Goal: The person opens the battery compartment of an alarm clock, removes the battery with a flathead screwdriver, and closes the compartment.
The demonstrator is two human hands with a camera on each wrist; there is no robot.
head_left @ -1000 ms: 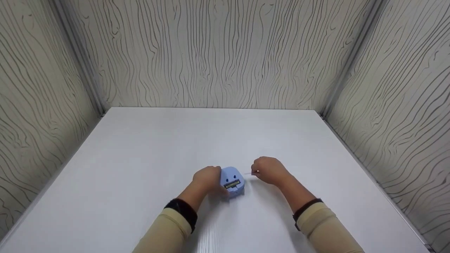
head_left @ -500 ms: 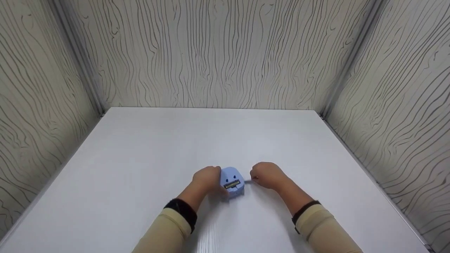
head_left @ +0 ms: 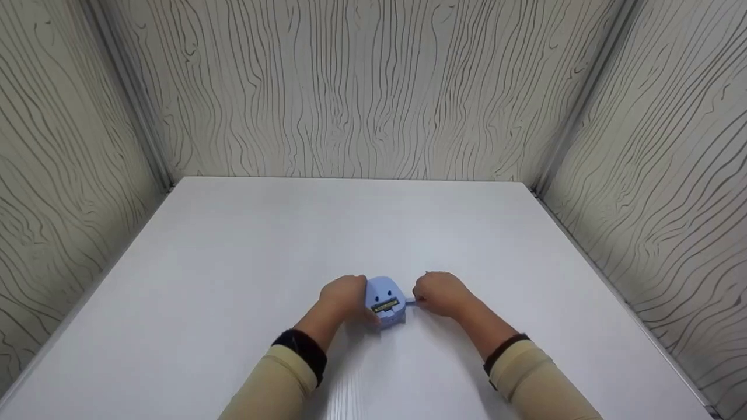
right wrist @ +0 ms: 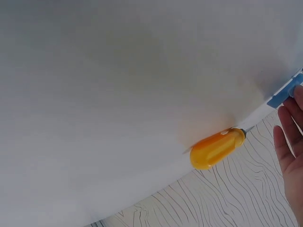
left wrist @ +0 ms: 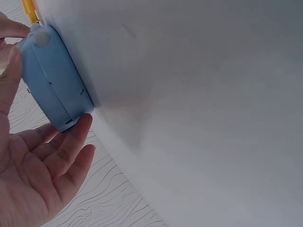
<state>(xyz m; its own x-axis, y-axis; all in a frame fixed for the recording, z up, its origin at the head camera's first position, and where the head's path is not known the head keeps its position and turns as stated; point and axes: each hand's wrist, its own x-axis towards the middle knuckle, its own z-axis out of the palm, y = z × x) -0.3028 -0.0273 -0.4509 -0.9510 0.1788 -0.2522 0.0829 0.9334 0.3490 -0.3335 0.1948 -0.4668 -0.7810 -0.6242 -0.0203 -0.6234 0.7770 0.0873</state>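
Observation:
A light-blue rounded plastic device (head_left: 383,294) stands on the white tabletop, its face bearing two dark dots and an oblong slot with a yellowish, metallic-looking inside. My left hand (head_left: 345,297) grips it from the left; in the left wrist view the thumb is at one side of the device (left wrist: 54,75) and fingers are at its other end. Just right of it, my right hand (head_left: 442,293) pinches a small flat blue piece (right wrist: 284,91), one end of which points at the device's side. A yellow-handled screwdriver (right wrist: 218,147) shows in the right wrist view but is hidden in the head view.
The white tabletop (head_left: 280,233) stretches out around both hands. Wood-grain panels (head_left: 350,87) stand behind it and on both sides, with grey metal posts (head_left: 125,87) at the corners.
My right hand has come down and slightly left, bringing the flat piece to the device's right side, its blue face now showing. The left hand and device have stayed put.

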